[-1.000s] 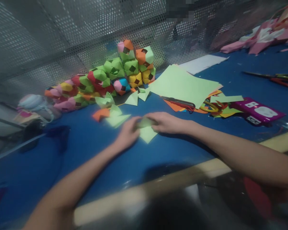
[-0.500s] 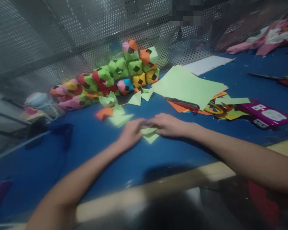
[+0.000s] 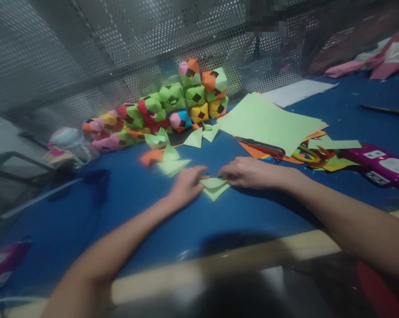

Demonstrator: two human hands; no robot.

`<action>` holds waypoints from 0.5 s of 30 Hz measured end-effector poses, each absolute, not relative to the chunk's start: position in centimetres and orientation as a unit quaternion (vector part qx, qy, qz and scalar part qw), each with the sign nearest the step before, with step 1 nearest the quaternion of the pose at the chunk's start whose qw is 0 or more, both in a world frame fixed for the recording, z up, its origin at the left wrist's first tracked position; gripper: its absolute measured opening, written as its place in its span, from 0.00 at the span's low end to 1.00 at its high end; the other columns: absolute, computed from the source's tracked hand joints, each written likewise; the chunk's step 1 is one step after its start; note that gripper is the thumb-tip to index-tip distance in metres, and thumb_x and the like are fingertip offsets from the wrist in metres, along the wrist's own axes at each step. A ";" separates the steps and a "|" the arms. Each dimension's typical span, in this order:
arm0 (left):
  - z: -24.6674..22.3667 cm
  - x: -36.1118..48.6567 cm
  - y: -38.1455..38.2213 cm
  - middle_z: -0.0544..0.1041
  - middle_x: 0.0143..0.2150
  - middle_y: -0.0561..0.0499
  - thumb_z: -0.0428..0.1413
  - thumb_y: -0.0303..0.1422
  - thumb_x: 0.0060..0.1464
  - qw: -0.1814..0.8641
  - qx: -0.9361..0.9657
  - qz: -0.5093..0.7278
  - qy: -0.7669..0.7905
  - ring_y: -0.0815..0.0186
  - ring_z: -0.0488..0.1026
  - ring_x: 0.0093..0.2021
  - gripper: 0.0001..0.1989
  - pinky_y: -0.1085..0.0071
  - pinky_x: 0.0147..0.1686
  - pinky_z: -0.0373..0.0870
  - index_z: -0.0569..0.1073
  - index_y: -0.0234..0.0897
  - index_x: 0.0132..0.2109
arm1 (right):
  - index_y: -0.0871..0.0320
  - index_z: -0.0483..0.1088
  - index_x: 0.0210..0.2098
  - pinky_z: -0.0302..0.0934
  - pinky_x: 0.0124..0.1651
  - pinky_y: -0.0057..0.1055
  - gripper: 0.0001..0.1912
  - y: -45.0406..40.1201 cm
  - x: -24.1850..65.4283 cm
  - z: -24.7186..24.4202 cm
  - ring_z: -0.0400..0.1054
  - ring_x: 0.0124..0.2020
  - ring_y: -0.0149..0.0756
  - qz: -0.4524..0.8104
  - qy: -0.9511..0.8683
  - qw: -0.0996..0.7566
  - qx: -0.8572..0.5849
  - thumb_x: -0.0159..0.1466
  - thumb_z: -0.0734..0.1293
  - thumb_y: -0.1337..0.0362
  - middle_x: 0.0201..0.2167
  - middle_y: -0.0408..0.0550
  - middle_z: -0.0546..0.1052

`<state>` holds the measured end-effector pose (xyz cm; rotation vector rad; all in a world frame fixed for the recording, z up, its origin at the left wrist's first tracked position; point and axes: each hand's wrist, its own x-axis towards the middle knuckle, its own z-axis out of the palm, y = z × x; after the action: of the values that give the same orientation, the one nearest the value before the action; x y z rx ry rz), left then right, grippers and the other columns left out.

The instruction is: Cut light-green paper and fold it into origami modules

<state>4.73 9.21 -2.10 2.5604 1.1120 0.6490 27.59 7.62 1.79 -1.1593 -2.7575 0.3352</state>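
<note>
A small folded light-green paper (image 3: 214,187) lies on the blue tabletop (image 3: 166,234), its point towards me. My left hand (image 3: 188,183) grips its left corner with bent fingers. At the right corner, my right hand (image 3: 241,172) has its fingers pressed together on the paper. Behind my left hand are folded light-green pieces (image 3: 174,166) and a blurred orange piece (image 3: 152,157). Two more folded green pieces (image 3: 194,138) sit farther back. A stack of light-green sheets (image 3: 272,121) lies beyond my right hand, with a dark cutter-like tool (image 3: 259,145) at its near edge.
Colourful folded paper balls (image 3: 172,96) are piled before a perforated metal screen (image 3: 119,48). A purple power strip (image 3: 381,164) and paper scraps (image 3: 335,163) lie at right. Another purple device (image 3: 10,260) is at left. Dark scissors (image 3: 383,109) lie far right.
My hands have moved apart along the folded paper, and more of its top shows between them. The whole view has shifted slightly, with the objects now farther right.
</note>
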 end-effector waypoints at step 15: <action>-1.8 4.9 9.0 0.78 0.42 0.49 0.53 0.21 0.47 0.113 0.888 0.210 0.394 0.60 0.74 0.43 0.22 0.60 0.46 0.67 0.68 0.38 0.51 | 0.57 0.71 0.37 0.46 0.28 0.27 0.11 7.6 28.0 2.3 0.64 0.26 0.33 0.127 -0.895 0.032 -0.427 0.60 0.59 0.71 0.28 0.47 0.75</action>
<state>4.89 8.98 -1.82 2.6037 1.1556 0.6145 28.03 7.59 2.30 -1.3136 -2.7556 0.3917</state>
